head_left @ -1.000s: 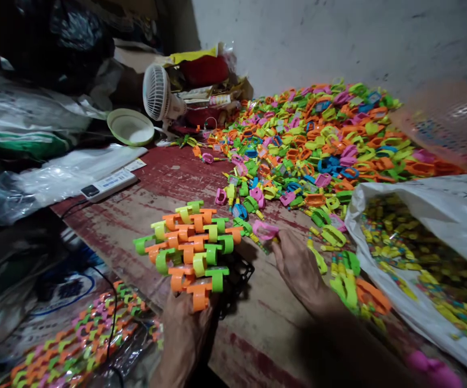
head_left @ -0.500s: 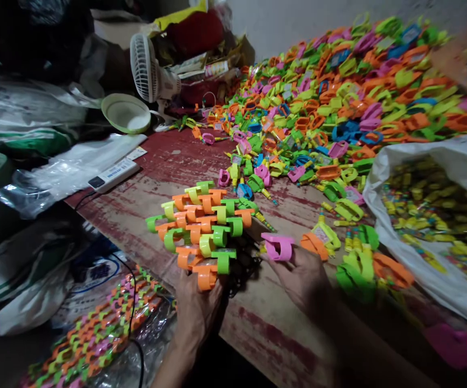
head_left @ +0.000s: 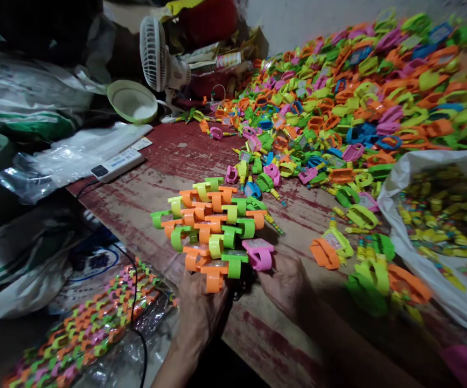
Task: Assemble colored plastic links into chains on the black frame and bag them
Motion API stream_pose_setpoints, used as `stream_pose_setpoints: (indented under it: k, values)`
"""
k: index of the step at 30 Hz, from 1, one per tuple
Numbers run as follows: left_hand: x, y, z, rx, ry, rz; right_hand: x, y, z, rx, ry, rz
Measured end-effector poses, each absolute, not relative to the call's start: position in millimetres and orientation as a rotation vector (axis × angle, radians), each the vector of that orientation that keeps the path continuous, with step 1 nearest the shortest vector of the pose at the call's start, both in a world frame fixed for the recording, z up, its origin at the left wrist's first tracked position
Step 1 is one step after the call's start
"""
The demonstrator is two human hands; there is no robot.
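My left hand [head_left: 203, 307] is closed around the underside of a stacked bunch of toy watches [head_left: 204, 218] in orange, green and yellow, their curved bands facing me. A single pink toy watch [head_left: 260, 254] is pinched in my right hand [head_left: 285, 283], close against the lower right side of the bunch. Whether the two touch is hard to tell. Just right of my right hand lie an orange toy watch [head_left: 324, 253] and a yellow one [head_left: 340, 241] on the worn red and brown tabletop [head_left: 263, 345].
A big heap of coloured toy watches [head_left: 338, 108] fills the back right. At right stands a white sack [head_left: 395, 215] of small yellow tubes. Left are a white fan [head_left: 154, 54], a bowl [head_left: 132, 102], a power strip [head_left: 118, 164] and bagged watches [head_left: 91, 323] below the edge.
My right hand has moved left with the pink toy watch, bringing it from apart to right beside the bunch. The whole view has shifted slightly; my left hand keeps its hold.
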State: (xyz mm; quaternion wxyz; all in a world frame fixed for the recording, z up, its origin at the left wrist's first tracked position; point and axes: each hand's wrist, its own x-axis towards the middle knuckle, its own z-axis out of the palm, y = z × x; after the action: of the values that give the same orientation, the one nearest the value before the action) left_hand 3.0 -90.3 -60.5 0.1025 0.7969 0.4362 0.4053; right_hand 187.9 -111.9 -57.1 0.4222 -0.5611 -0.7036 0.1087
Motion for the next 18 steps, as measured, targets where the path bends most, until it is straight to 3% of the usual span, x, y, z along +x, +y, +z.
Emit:
stream_pose_setpoints:
  k: [11,15,18]
  values:
    - [1,-94,-66,2.188,1.344,1.108,178,-99,-63,-1.309,-1.903,0.122]
    - [1,-91,-81,2.022,1.297,1.285,179,-109,-63,-1.255,-1.88,0.225]
    - [8,-81,-90,1.822,1.268,1.404,205,-103,-55,-1.278,-1.885,0.098]
